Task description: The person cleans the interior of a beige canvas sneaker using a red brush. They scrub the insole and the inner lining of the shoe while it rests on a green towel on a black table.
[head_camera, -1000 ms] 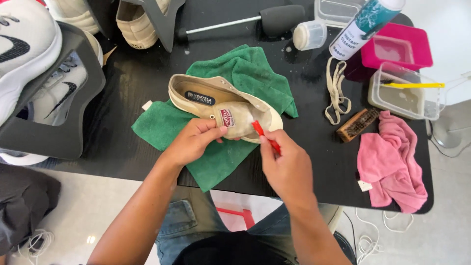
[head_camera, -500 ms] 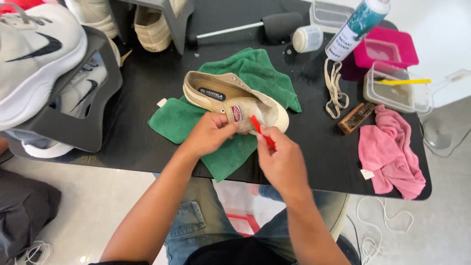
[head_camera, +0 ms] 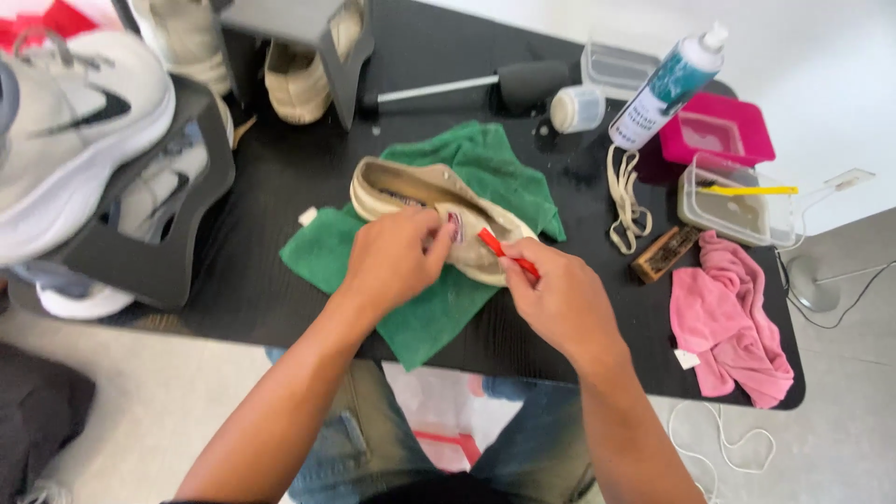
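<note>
A beige slip-on shoe (head_camera: 401,187) lies on its side on a green cloth (head_camera: 495,173) spread over the black table (head_camera: 280,177). My left hand (head_camera: 392,261) grips the shoe's tongue and side near its small label. My right hand (head_camera: 560,299) holds a thin red brush (head_camera: 502,252) whose tip rests against the shoe's upper by the toe. Both hands sit close together over the front half of the shoe.
White sneakers (head_camera: 75,131) on a black stand (head_camera: 177,261) fill the left. At the right lie a spray bottle (head_camera: 667,89), a pink box (head_camera: 717,129), a clear tub (head_camera: 737,201) with a yellow tool, white laces (head_camera: 627,201), a wooden brush (head_camera: 665,254) and a pink cloth (head_camera: 733,327).
My view has shifted slightly. The hands stay on the shoe, with the red brush making small moves against the upper.
</note>
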